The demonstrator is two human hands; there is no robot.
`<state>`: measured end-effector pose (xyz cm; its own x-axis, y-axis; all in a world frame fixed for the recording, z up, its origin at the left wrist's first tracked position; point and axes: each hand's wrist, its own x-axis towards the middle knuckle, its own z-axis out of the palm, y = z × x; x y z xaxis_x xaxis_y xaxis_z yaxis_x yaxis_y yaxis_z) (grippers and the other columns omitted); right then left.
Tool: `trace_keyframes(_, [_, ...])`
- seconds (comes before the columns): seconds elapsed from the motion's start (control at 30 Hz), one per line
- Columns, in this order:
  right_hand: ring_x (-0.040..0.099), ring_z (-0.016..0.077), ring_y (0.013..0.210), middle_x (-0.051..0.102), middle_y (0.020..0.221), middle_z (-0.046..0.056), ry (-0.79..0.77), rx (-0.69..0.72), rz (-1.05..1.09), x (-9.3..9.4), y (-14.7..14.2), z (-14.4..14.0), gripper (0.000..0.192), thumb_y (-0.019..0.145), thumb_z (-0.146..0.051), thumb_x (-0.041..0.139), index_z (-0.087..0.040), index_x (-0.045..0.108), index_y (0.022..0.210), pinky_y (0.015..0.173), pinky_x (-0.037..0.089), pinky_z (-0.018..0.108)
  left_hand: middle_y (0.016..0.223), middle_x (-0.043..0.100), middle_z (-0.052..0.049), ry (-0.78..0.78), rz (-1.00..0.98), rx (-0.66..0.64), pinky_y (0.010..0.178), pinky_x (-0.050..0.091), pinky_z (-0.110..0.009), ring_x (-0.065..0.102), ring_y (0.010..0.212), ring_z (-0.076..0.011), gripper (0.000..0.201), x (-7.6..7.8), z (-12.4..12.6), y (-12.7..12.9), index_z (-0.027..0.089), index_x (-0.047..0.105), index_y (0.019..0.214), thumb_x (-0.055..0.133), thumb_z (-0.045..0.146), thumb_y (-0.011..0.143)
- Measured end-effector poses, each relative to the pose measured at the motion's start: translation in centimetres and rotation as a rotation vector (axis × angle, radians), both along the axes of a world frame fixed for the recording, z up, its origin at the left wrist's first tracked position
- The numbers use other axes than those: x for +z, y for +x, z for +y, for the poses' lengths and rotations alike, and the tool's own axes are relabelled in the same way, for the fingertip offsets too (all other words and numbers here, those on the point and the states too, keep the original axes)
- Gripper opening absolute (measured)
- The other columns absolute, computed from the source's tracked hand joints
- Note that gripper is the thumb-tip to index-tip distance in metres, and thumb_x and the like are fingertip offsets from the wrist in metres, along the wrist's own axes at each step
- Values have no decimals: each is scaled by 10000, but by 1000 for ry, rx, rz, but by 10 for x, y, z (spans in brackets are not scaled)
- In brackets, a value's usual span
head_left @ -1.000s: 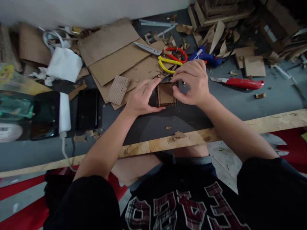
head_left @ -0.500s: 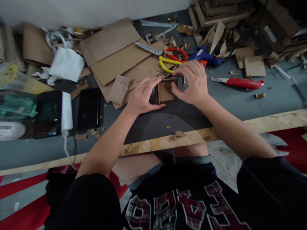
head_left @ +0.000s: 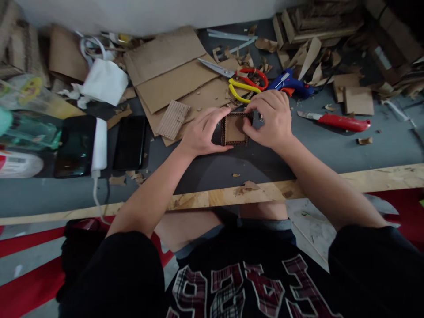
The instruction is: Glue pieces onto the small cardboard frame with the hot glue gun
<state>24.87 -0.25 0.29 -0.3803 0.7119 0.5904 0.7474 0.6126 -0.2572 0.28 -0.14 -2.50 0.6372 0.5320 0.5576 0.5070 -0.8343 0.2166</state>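
A small square cardboard box (head_left: 236, 129), open at the top with corrugated walls, lies on the grey table in front of me. My left hand (head_left: 206, 131) grips its left side, with the thumb along the near edge and the fingers at the far corner. At the right wall, my right hand (head_left: 270, 117) pinches the box between thumb and curled fingers; the fingertips are partly hidden. Just beyond the hands are yellow-and-red-handled scissors (head_left: 245, 88). A ribbed cardboard piece (head_left: 174, 119) rests left of my left hand.
Cardboard sheets (head_left: 168, 66) spread behind the left hand. A blue glue gun (head_left: 291, 83) and a red utility knife (head_left: 344, 122) lie to the right. A black phone (head_left: 130, 142), a white power adapter (head_left: 99, 145) and tissue paper (head_left: 105, 81) are at left. Cardboard scraps litter the back.
The view has shifted slightly, so the table's things appear farther right. Both hands keep their places on the box, with little visible movement.
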Motion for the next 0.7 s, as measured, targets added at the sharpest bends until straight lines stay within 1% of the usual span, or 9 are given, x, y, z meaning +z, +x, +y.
trace_keyframes(0.17, [621, 311, 1058, 693, 1014, 81, 50, -4, 17, -1, 0, 0, 147, 817, -266, 549, -263, 645, 929, 947, 471, 546, 1422, 576, -195, -28, -14, 11, 1148, 452, -562, 553, 1347, -370, 1010, 1, -1, 0, 210, 352, 1488, 621, 810, 721])
trace_keyframes(0.3, [621, 311, 1069, 693, 1047, 90, 61, 6, 24, -1, -2, -1, 160, 825, -302, 564, -249, 649, 951, 955, 467, 536, 1421, 575, -201, -24, -19, 9, 1142, 462, -557, 556, 1345, -367, 1023, 1, 0, 0, 206, 357, 1484, 610, 827, 711])
trace_keyframes(0.4, [618, 315, 1089, 691, 1074, 92, 62, 17, 21, -3, -4, -2, 190, 825, -325, 572, -243, 655, 974, 973, 452, 542, 1417, 580, -198, -8, -19, -4, 1125, 482, -555, 569, 1333, -362, 1025, -1, -1, 2, 209, 356, 1482, 609, 831, 708])
trace_keyframes(0.53, [627, 301, 1064, 703, 1047, 75, 74, 23, 12, -6, -6, -2, 167, 845, -327, 548, -251, 653, 950, 966, 455, 539, 1407, 588, -202, 37, -14, -34, 1102, 508, -549, 582, 1321, -360, 1023, -2, -1, 5, 207, 344, 1482, 626, 816, 710])
trace_keyframes(0.7, [627, 297, 1060, 709, 1036, 71, 66, 33, 9, -7, -6, -1, 157, 858, -327, 545, -253, 654, 943, 972, 451, 540, 1423, 578, -192, -8, -3, -32, 1116, 496, -557, 567, 1338, -364, 1024, -3, -1, 5, 225, 356, 1476, 627, 826, 692])
